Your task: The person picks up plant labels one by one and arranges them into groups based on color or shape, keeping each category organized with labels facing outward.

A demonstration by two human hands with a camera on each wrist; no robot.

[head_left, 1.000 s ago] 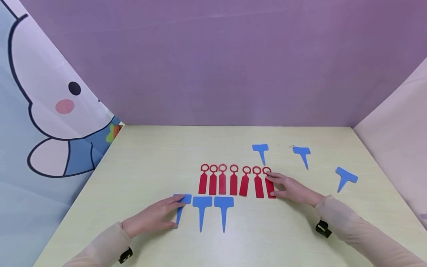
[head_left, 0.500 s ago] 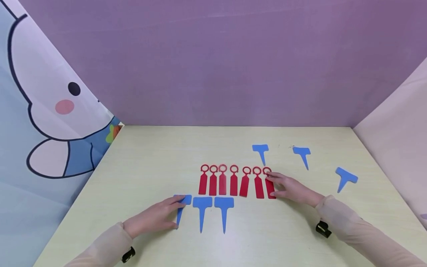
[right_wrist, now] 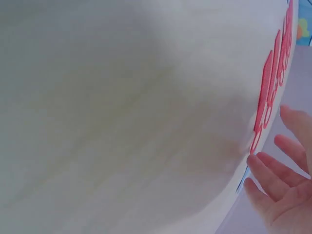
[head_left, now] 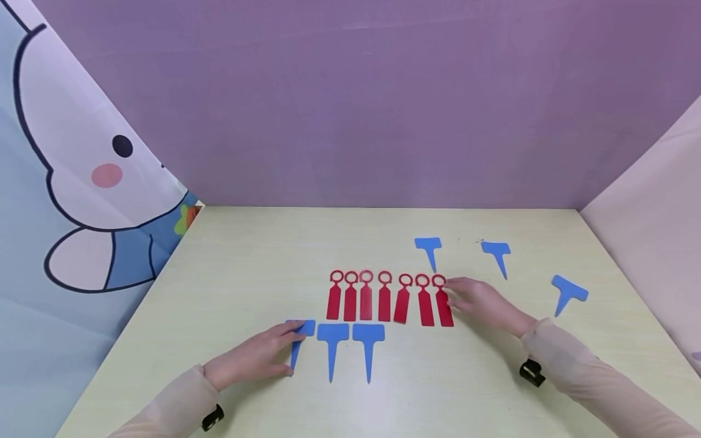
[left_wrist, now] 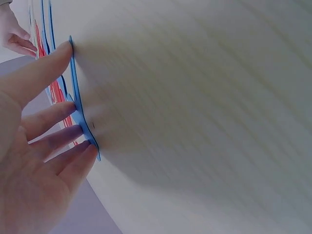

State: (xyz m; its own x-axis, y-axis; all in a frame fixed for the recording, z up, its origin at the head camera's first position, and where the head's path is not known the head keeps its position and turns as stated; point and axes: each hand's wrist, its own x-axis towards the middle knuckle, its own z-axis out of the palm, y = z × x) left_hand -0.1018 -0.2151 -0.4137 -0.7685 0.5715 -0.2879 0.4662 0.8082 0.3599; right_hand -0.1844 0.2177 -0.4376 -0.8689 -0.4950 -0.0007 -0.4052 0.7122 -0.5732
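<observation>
On the table lies a row of several red ring-topped tags (head_left: 385, 304), side by side with their rings toward the back. In front of them are blue T-shaped plant labels, one in the middle (head_left: 332, 340) and one at the right (head_left: 369, 340). My left hand (head_left: 254, 354) rests on the leftmost blue label (head_left: 296, 350), fingertips on its head and thumb at the stem's tip; the left wrist view shows this label (left_wrist: 78, 92) lying flat. Fingers apart, my right hand (head_left: 486, 304) hovers beside the rightmost red tag (head_left: 445, 309), holding nothing.
Three more blue labels lie apart toward the back right: one behind the red row (head_left: 428, 245), one farther right (head_left: 496, 250) and a tilted one (head_left: 568, 292). A purple wall (head_left: 361, 121) borders the table's far edge; a printed cloth (head_left: 109, 255) hangs left.
My right hand has come off the rightmost red tag and shifted slightly right, uncovering it. The left hand stays on the blue label, and the tags and labels lie as before.
</observation>
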